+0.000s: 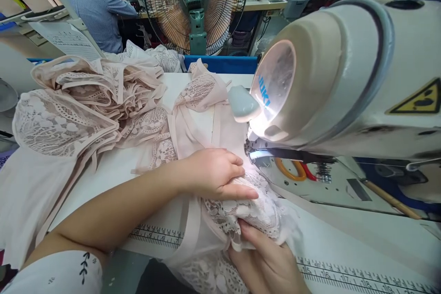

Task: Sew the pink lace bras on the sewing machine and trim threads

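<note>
A pale pink lace garment [248, 213] lies across the white table, with part of it under the needle area of the sewing machine [310, 78]. On top of the lace rests my left hand [220, 174], palm down with fingers stretched out, just left of the presser foot [251, 152]. Nearer to me, my right hand [265, 257] pinches the lace edge between thumb and fingers. The garment's upper cup [201, 87] reaches toward the back of the table, and its lower lace hangs over the front edge.
A heap of similar pink lace garments [65, 124] fills the table's left side. Orange-handled scissors [289, 170] lie behind the needle, under the machine arm. A ruler strip [344, 275] runs along the front edge. Beyond stand a large fan [196, 9] and a person in a striped shirt [96, 14].
</note>
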